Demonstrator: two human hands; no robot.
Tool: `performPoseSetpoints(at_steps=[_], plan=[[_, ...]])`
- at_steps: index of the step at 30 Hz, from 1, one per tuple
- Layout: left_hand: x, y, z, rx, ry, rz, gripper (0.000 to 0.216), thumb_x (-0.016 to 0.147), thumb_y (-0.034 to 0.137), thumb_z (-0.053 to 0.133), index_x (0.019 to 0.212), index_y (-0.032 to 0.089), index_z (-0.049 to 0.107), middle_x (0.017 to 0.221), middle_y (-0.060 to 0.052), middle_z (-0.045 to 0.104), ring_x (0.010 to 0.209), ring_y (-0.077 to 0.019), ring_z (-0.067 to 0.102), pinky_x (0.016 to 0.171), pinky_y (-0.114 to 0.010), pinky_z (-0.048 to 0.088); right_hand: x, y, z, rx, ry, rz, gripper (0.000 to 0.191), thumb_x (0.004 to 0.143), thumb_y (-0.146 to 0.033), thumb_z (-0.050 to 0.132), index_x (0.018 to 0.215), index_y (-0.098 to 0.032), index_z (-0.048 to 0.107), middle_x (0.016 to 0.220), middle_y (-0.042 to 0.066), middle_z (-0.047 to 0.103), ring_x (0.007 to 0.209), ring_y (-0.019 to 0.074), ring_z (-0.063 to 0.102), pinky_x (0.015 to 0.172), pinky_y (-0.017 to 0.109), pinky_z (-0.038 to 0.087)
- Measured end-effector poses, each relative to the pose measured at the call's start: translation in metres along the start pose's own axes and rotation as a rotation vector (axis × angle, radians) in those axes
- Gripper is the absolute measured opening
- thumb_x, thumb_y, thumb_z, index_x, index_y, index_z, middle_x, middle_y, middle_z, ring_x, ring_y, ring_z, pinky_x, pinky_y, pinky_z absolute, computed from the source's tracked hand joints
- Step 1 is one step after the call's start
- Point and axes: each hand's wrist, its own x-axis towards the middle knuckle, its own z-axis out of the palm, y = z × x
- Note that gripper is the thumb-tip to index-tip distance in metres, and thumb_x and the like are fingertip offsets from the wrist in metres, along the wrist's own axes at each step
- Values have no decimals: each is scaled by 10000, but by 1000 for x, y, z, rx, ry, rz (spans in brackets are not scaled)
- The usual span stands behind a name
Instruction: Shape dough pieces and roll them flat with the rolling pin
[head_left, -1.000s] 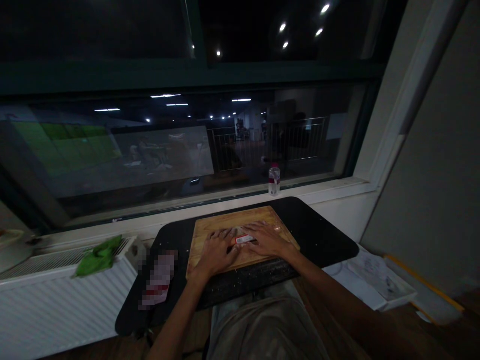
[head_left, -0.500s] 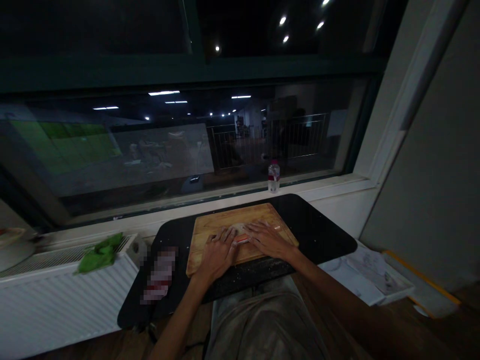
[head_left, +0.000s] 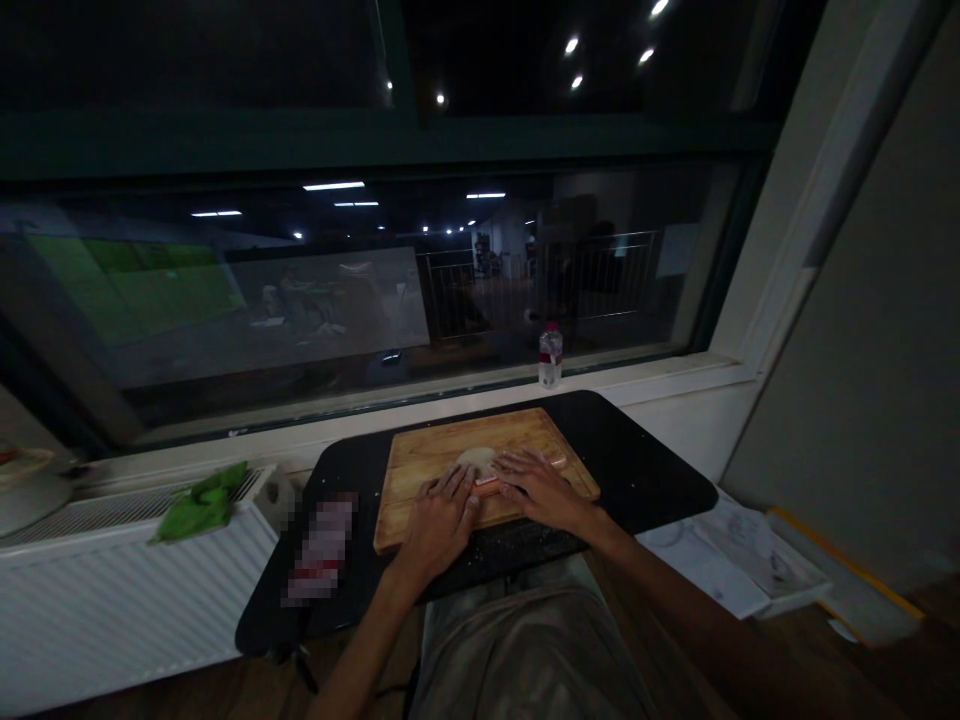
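A wooden cutting board (head_left: 420, 450) lies on the small black table. On it is a pale, round, flat piece of dough (head_left: 478, 457), its near part covered by my fingers. A stick with a red and white band (head_left: 486, 485), which looks like a rolling pin, shows between my hands at the dough's near side; most of it is hidden. My left hand (head_left: 444, 515) lies palm down over its left part, fingers stretched forward. From the right, my right hand (head_left: 544, 488) rests on it likewise, fingers extended and slightly spread. A rounded end (head_left: 557, 460) shows beyond my right hand.
A blurred-out package (head_left: 322, 550) lies on the black table (head_left: 637, 450) at left. The sill holds a plastic bottle (head_left: 550, 357). A green cloth (head_left: 201, 505) and a pot (head_left: 30, 490) sit on the radiator (head_left: 135, 610). A white tray (head_left: 795, 580) with papers is at right.
Both hands have drawn back slightly toward me over the board. More of the dough's far part now shows beyond the fingertips.
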Motion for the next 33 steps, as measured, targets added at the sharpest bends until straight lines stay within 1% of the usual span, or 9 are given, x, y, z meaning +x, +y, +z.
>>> performPoseSetpoints(at_steps=[5,9,13,18,21,23,25,29,33], plan=[[15,-5,-3,23,-39,-38,542,1171,411,348,1595,174,589,1645,-160,615,1561,-340,536,1223,-562,455,10,7,-2,-32,-33,-5,510,1185,-392,410,1644,-251,583,1698,118,553,1613,278,468,1382,574,256],[29,-15,-8,-10,-46,-21,552,1096,499,543,1585,249,605,1638,-122,627,1532,-369,541,1257,-593,393,24,19,2,-91,-62,22,517,1175,-351,406,1642,-221,583,1698,129,554,1621,299,453,1370,572,284],[40,-26,-12,-54,-65,-2,571,1004,453,681,1552,300,636,1593,-83,666,1505,-350,545,1261,-561,382,39,31,5,-87,-49,27,491,1176,-356,404,1590,-235,639,1656,116,607,1591,293,494,1348,542,338],[47,-32,-12,-93,-106,10,574,972,460,725,1520,304,659,1541,-70,699,1432,-335,591,1224,-544,406,58,34,2,-72,-38,-4,459,1178,-323,380,1446,-241,744,1493,105,738,1447,279,628,1290,496,424],[47,-31,-10,-92,-96,-5,547,1002,507,694,1509,304,668,1527,-71,710,1407,-328,608,1223,-534,400,61,31,-5,-42,-69,-2,435,1140,-448,525,1467,-256,738,1525,107,717,1471,311,605,1296,518,414],[47,-29,-9,-80,-87,-16,539,1021,546,669,1505,307,671,1530,-70,711,1398,-326,615,1214,-525,403,59,29,-10,-25,-97,-4,520,1046,-527,693,1502,-279,719,1586,104,672,1513,340,563,1315,534,385],[47,-28,-9,-60,-85,-31,525,1029,566,656,1488,311,684,1541,-67,707,1387,-332,623,1200,-525,410,55,28,-13,-15,-115,-17,611,973,-517,786,1532,-285,697,1634,106,630,1539,350,534,1333,541,354],[48,-25,-9,-38,-94,-43,491,1048,574,633,1451,306,712,1540,-69,710,1358,-344,641,1185,-541,420,52,27,-13,-1,-116,-12,591,946,-446,804,1506,-276,719,1615,112,645,1526,356,547,1325,566,362],[48,-25,-9,-36,-91,-58,500,1034,557,661,1456,292,709,1510,-78,727,1345,-350,646,1186,-554,420,54,24,-15,0,-108,9,569,945,-463,795,1479,-273,738,1590,113,666,1503,369,570,1306,582,388]])
